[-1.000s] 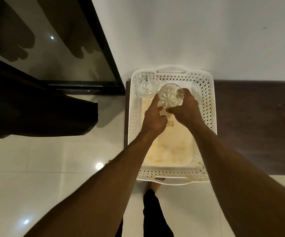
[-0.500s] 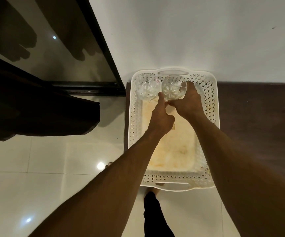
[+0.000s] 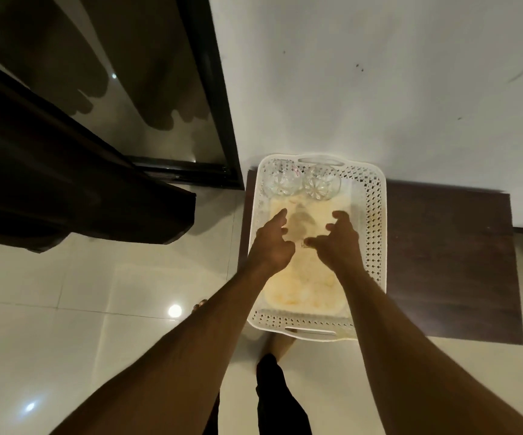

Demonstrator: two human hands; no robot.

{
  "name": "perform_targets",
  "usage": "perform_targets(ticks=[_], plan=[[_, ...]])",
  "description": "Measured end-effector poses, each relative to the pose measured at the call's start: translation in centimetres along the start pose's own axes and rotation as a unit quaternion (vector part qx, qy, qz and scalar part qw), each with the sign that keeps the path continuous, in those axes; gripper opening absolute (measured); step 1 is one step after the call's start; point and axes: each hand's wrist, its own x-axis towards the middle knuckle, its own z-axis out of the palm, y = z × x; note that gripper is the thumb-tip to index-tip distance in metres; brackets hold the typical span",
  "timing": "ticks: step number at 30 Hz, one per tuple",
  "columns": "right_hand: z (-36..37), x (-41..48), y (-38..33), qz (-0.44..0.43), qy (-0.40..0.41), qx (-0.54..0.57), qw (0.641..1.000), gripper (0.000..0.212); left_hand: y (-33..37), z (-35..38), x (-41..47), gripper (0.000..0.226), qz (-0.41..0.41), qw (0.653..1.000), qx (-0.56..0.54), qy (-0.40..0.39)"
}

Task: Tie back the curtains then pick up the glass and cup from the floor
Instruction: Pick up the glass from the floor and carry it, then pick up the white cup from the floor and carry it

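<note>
Two clear cut-glass vessels stand side by side at the far end of a white perforated plastic tray (image 3: 375, 233): one glass (image 3: 280, 182) in the far left corner, the other glass (image 3: 321, 183) just right of it. My left hand (image 3: 271, 243) and my right hand (image 3: 337, 243) hover over the middle of the tray, a short way nearer than the glasses, fingers spread and curled, holding nothing. A dark curtain (image 3: 75, 196) hangs at the left, its lower edge above the floor.
The tray rests on a dark wooden surface (image 3: 451, 262) against a white wall (image 3: 379, 73). A black-framed glass door (image 3: 159, 98) stands at the far left. Pale glossy floor tiles (image 3: 65, 324) lie below, and my foot (image 3: 280, 343) shows under the tray's near edge.
My right hand set the second glass down beside the first at the tray's far end and let go. Both hands have drawn back toward me, empty.
</note>
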Motion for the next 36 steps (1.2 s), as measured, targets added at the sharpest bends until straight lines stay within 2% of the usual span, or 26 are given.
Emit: perform_targets(ticks=[10, 14, 19, 26, 33, 36], plan=[[0.1, -15.1, -8.0, -0.097, -0.102, -0.096, 0.985, 0.076, 4.7, -7.3, -12.5, 0.057, -0.014, 0.994, 0.078, 0.073], [0.6, -20.3, -12.0, -0.149, -0.146, -0.133, 0.969, 0.07, 5.0, -11.8, -18.4, 0.061, -0.039, 0.992, 0.055, 0.106], [3.4, -24.9, -16.1, -0.21, -0.183, -0.235, 0.931, 0.076, 3.7, -17.7, -24.0, 0.058, -0.064, 0.984, 0.001, 0.169], [12.7, -33.0, -21.8, -0.265, -0.264, -0.297, 0.878, 0.081, -1.4, -28.5, -32.5, 0.049, -0.082, 0.955, -0.081, 0.274], [23.8, -40.9, -28.0, -0.363, -0.292, -0.349, 0.813, 0.072, -8.1, -40.9, -39.3, 0.046, -0.084, 0.922, -0.085, 0.367], [28.4, -43.8, -31.0, -0.402, -0.299, -0.355, 0.79, 0.075, -10.2, -45.9, -41.7, 0.046, -0.091, 0.909, -0.088, 0.396]])
